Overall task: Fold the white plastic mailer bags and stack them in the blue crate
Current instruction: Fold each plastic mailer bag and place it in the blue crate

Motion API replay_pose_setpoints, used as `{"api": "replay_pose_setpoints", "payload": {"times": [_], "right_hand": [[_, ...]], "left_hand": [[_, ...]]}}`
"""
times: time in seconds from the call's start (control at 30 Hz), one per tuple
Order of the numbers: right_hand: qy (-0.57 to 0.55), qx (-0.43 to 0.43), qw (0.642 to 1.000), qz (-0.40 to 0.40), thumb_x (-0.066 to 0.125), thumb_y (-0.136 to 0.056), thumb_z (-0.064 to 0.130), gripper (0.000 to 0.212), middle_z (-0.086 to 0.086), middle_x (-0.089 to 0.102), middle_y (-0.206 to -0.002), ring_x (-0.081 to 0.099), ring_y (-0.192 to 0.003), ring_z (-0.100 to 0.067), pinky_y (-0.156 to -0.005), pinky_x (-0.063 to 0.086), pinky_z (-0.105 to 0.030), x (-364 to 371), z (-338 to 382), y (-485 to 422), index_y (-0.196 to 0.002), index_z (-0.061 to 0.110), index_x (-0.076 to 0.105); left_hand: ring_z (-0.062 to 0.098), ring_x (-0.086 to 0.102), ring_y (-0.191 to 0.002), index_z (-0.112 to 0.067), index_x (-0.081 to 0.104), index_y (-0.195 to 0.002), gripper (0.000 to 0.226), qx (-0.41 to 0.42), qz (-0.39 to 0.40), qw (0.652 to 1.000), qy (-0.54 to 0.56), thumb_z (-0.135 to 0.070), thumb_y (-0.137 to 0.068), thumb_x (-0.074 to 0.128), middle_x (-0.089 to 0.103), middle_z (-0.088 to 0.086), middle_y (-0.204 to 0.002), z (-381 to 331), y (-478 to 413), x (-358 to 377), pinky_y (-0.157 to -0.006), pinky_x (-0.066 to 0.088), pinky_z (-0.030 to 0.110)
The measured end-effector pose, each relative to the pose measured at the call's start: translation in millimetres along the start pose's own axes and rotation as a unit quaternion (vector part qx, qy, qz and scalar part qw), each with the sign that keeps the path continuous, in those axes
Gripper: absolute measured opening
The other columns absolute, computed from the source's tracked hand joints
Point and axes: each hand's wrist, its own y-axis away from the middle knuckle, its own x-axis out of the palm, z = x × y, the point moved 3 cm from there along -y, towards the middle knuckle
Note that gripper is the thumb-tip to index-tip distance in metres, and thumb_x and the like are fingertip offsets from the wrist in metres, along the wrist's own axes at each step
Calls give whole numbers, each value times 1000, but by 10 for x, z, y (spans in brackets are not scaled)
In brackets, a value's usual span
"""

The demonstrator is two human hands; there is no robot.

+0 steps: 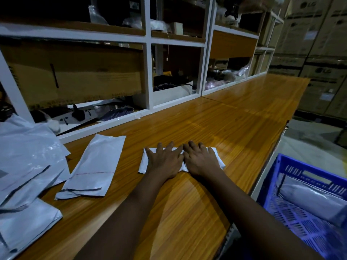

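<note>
The fingers of both the left hand and the right hand lie straight and slightly spread. The palms are down, just beside each other, pressing flat on a folded mailer bag near the middle of the desk. Toward the desk's left edge lies a flat mailer, and beyond it a loose pile of mailers. Past the right edge stands the blue crate, with a white bag inside. Shelves line the far edge.
</note>
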Motion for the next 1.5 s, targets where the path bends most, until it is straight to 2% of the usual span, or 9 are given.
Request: {"api": "replay_pose_setpoints", "payload": {"times": [0.23, 0.4, 0.57, 0.7, 0.83, 1.03, 1.27, 1.37, 1.5], "right_hand": [[9, -6, 999, -42, 29, -93, 32, 48, -18, 67, -118, 62, -106, -48, -77, 52, -58, -15, 45, 190, -101, 10, 71], [-19, 38, 999, 6, -7, -91, 46, 82, -23, 41, -149, 34, -137, -50, -106, 28, -63, 182, -23, 6, -137, 10, 50], [-38, 22, 999, 15, 23, -94, 30, 52, -33, 61, -118, 54, -114, -56, -90, 42, -72, 78, 9, 3, -111, 5, 66], [-16, 59, 998, -11, -6, -90, 47, 79, -25, 32, -153, 24, -141, -50, -111, 24, -64, 123, -75, 43, -147, 17, 39], [4, 21, 999, -36, 30, -104, 34, 47, -26, 37, -149, 26, -140, -50, -109, 29, -64, 56, -140, 18, -147, 17, 37], [13, 22, 999, 31, 31, -104, 41, 46, -23, 33, -152, 25, -140, -53, -109, 29, -66, 53, -233, 40, -145, 19, 37], [-242, -71, 948, -192, 35, -100, 31, 39, -11, 69, -107, 64, -99, -37, -83, 50, -48, -134, -127, 112, -110, 10, 66], [-253, -100, 958, -93, 23, -100, 40, 52, -7, 64, -127, 59, -115, -27, -89, 48, -43, -74, -117, 39, -128, 17, 61], [-162, -89, 983, -7, 9, -97, 53, 69, -2, 29, -161, 26, -148, -24, -112, 27, -43, -7, -167, -3, -154, 21, 31]], "left_hand": [[37, 3, -150, -30, 3, -158, 58, 24, 13, 1000, -15, -41, -106, 25, -2, 4, -166, 33, 184, 13, -109, 12, 74], [32, 2, -151, -27, 5, -158, 55, -6, 17, 1000, 21, -38, -107, 21, 0, 4, -166, 91, 147, -6, -115, 10, 67], [31, 0, -152, -28, 3, -158, 55, -34, 19, 998, 55, -43, -107, 17, 1, 5, -166, 121, 83, 7, -119, 5, 58], [34, 3, -151, -26, 6, -158, 57, -41, -5, 998, 37, -47, -106, 16, 5, 7, -166, 198, 85, 81, -121, 8, 53], [33, 6, -151, -25, 11, -157, 57, -23, 3, 999, 38, -47, -105, 17, 6, 6, -166, 267, 27, 66, -121, 11, 51], [29, 11, -151, -21, 21, -156, 55, -10, -28, 996, 88, -44, -106, 20, 17, 6, -164, 309, 131, 36, -122, 9, 48], [24, 58, -120, -15, 65, -125, 32, 84, -211, 967, 114, -26, -104, 43, 66, 6, -126, 142, 122, -69, -108, 36, 44], [27, 61, -114, -14, 65, -128, 31, 98, -165, 958, 212, -23, -103, 47, 66, 9, -126, 59, 97, -94, -95, 47, 39], [19, 36, -142, -16, 39, -150, 45, 96, -92, 972, 193, -30, -108, 33, 41, 4, -154, 109, 140, -18, -116, 24, 35]]}}
